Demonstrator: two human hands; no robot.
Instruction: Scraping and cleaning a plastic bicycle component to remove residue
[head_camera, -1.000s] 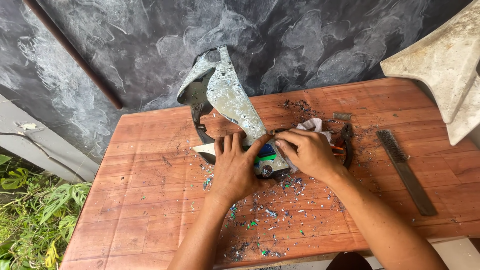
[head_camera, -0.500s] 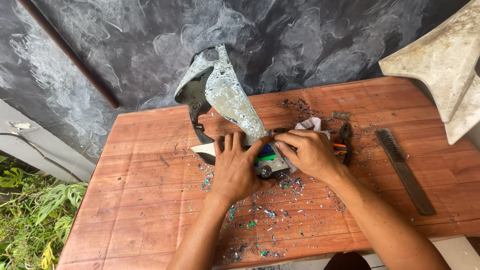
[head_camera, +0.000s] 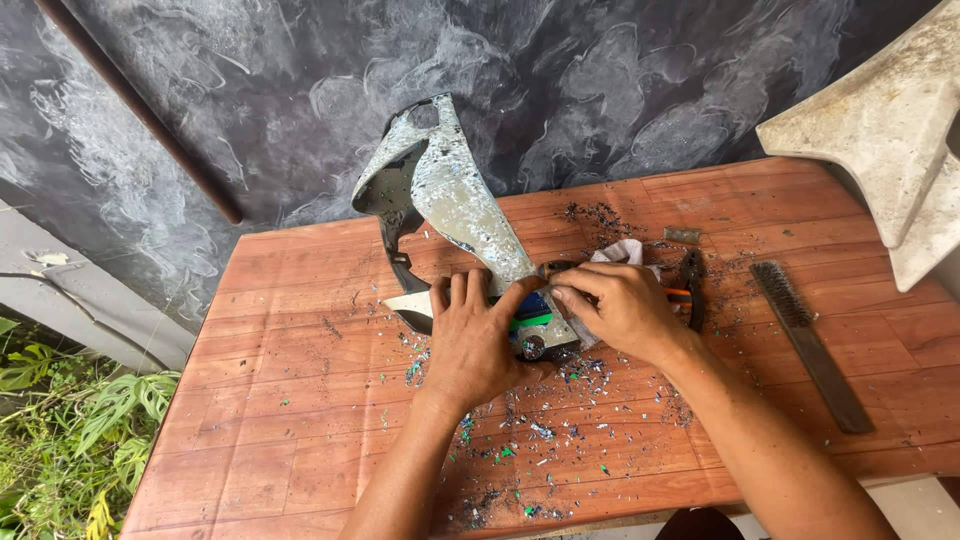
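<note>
Two hands bear on the curved panel (head_camera: 455, 205) lying on the desk (head_camera: 280, 400): left hand (head_camera: 475, 335) flat, pressing; right hand (head_camera: 620, 305) pinched at its lower end. Paint chips below the grip; upper panel mostly bare, coloured patch remains beneath fingers.

Scraped curved panel (head_camera: 455, 200) on table

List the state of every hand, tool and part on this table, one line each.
Left hand: pressed flat on the panel.
Right hand: fingers pinched at the panel's lower end.
Curved panel: paint mostly stripped, lying on the table.
Wire brush: lying untouched.
Pliers: lying beside the right hand.
Paint flakes: scattered.
Table: littered with flakes.
</note>
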